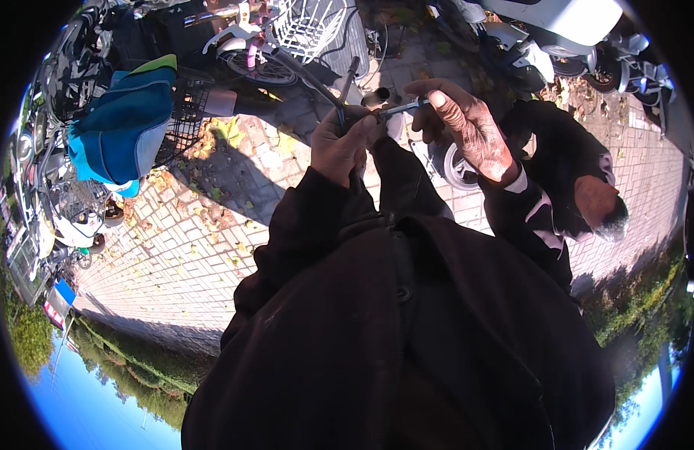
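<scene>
My left hand (338, 154) is closed around a dark metal piece whose bars (309, 77) spread upward in a V. A slim silver rod (398, 109) with a bluish end runs from my left fingertips across to my right hand (474, 135). My right fingers are bent around the bluish end, with the thumb raised above it; the exact kind of tool is too small to tell. Just beyond the rod is a dark, round-ended tube (377, 96). Below my right hand, partly hidden, a small spoked wheel (459, 169) shows.
A person in dark clothes (561, 142) bends down close at the right. A white-basket bicycle (306, 30) stands ahead. Left are a blue cover (122, 127) and a black basket (189, 109). Parked scooters (557, 34) line the far right. Fallen leaves dot the brick pavement (189, 259).
</scene>
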Demonstrator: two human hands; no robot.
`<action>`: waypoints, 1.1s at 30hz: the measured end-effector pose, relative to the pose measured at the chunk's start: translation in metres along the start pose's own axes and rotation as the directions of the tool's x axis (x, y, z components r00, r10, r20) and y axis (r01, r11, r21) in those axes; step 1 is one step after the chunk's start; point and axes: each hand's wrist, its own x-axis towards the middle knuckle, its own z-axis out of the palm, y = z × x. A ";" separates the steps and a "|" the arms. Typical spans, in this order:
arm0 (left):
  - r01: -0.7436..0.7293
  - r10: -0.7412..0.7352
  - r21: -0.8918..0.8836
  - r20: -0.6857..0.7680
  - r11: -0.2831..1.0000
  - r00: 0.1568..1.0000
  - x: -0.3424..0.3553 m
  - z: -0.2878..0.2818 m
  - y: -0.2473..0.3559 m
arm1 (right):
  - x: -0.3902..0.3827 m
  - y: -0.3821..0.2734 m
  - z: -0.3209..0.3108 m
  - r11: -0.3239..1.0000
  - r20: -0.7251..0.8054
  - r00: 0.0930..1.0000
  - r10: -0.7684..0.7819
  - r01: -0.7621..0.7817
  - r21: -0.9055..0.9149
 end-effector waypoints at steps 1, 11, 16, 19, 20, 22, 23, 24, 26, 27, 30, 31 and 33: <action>-0.002 0.002 -0.029 0.011 1.000 1.000 0.004 0.002 -0.001 | 0.004 -0.001 -0.002 0.996 -0.007 1.000 -0.030 0.029 -0.084; -0.147 0.162 0.114 -0.139 0.983 0.977 0.037 -0.009 -0.024 | 0.042 0.023 -0.022 0.972 -0.091 0.991 -0.101 0.079 -0.220; -0.069 0.094 0.102 -0.262 0.992 0.961 0.035 -0.043 -0.042 | 0.052 0.039 -0.023 0.924 -0.120 0.984 -0.129 0.075 -0.376; -0.047 0.096 0.167 -0.293 0.985 0.951 0.027 -0.056 -0.052 | 0.055 0.047 -0.020 0.895 -0.129 0.985 -0.118 0.050 -0.443; -0.068 0.113 0.166 -0.277 0.984 0.954 0.024 -0.059 -0.054 | 0.056 0.049 -0.019 0.889 -0.119 0.984 -0.133 0.066 -0.452; -0.069 0.110 0.160 -0.262 0.985 0.959 0.020 -0.063 -0.057 | 0.059 0.053 -0.015 0.846 -0.109 0.979 -0.174 0.092 -0.524; -0.068 0.106 0.151 -0.261 0.986 0.960 0.018 -0.064 -0.058 | 0.060 0.055 -0.013 0.830 -0.100 0.974 -0.204 0.117 -0.545; -0.067 0.102 0.142 -0.259 0.988 0.960 0.016 -0.065 -0.059 | 0.062 0.057 -0.010 0.814 -0.090 0.972 -0.218 0.130 -0.567; -0.064 0.094 0.128 -0.248 0.990 0.964 0.013 -0.066 -0.061 | 0.065 0.061 -0.005 0.799 -0.085 0.976 -0.198 0.111 -0.591; -0.063 0.091 0.123 -0.237 0.990 0.967 0.012 -0.067 -0.062 | 0.066 0.063 -0.003 0.789 -0.067 0.968 -0.244 0.158 -0.594; -0.080 0.100 0.099 -0.219 0.992 0.971 0.010 -0.070 -0.065 | 0.068 0.065 0.003 0.765 -0.021 0.969 -0.245 0.180 -0.618; -0.065 0.083 0.087 -0.230 0.994 0.970 0.009 -0.072 -0.065 | 0.068 0.066 0.003 0.743 0.004 0.968 -0.252 0.196 -0.640; -0.064 0.082 0.088 -0.229 0.994 0.970 0.007 -0.075 -0.066 | 0.066 0.065 0.003 0.736 0.027 0.965 -0.259 0.215 -0.642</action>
